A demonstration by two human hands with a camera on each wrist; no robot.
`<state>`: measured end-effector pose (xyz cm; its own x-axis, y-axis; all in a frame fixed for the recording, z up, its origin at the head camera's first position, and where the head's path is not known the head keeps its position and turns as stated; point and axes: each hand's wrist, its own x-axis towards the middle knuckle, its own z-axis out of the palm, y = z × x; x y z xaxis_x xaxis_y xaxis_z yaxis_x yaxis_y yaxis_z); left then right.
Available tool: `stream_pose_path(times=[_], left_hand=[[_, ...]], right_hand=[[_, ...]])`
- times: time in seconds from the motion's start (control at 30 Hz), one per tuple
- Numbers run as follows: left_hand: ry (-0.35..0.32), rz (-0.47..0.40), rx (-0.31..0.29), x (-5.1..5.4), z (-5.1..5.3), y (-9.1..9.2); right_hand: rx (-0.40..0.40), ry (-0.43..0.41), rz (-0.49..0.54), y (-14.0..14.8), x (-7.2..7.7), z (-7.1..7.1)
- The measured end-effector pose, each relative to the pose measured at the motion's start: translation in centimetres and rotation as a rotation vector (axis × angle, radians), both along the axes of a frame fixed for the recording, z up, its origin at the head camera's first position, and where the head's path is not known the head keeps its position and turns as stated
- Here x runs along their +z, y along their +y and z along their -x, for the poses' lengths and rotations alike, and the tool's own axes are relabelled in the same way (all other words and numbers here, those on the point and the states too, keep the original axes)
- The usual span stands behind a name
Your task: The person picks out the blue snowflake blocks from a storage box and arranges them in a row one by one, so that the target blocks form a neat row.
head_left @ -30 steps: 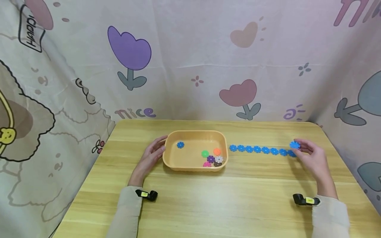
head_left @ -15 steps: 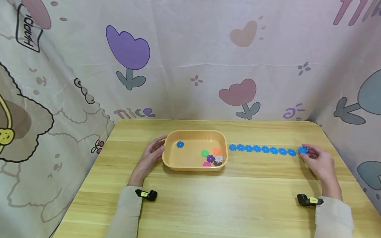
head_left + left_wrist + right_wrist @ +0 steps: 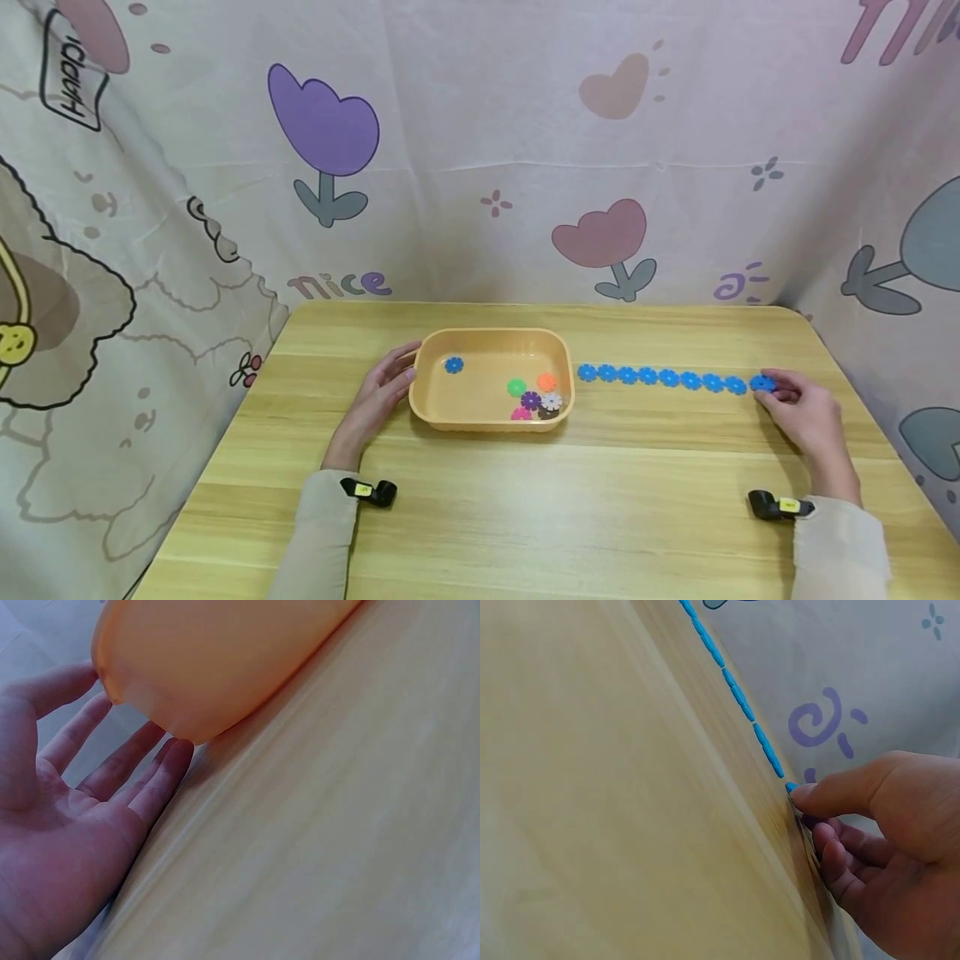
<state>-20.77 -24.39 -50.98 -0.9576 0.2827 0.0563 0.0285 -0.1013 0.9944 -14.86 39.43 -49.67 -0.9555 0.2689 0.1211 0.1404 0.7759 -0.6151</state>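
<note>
My right hand (image 3: 806, 410) pinches a blue snowflake disc (image 3: 762, 383) between thumb and fingers, low at the table surface. The disc is at the right end of a row of several blue snowflake discs (image 3: 669, 378), with a small gap to the last of them. In the right wrist view only a sliver of the pinched disc (image 3: 790, 786) shows beside the thumb. My left hand (image 3: 377, 398) rests its extended fingertips against the left end of a yellow-orange plastic tray (image 3: 491, 426); the left wrist view shows these fingers (image 3: 124, 761) touching the tray's outer wall.
Inside the tray lie one blue disc (image 3: 453, 365) at the left and, at the right, green (image 3: 517, 387), orange (image 3: 547, 382), purple (image 3: 531, 401), white (image 3: 552, 401), pink and dark discs. A patterned cloth (image 3: 465, 108) hangs behind the wooden table (image 3: 525, 517).
My right hand has moved right and down with the blue disc, from above the row's end to beside it at table level. My left hand and the tray stay put.
</note>
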Motion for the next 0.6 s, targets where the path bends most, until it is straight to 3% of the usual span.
stream_pose_path(times=[0.6], left_hand=[[0.000,0.002,0.002,-0.19,0.10,-0.11]], right_hand=[[0.048,-0.043,0.021,0.73,-0.14,0.11]])
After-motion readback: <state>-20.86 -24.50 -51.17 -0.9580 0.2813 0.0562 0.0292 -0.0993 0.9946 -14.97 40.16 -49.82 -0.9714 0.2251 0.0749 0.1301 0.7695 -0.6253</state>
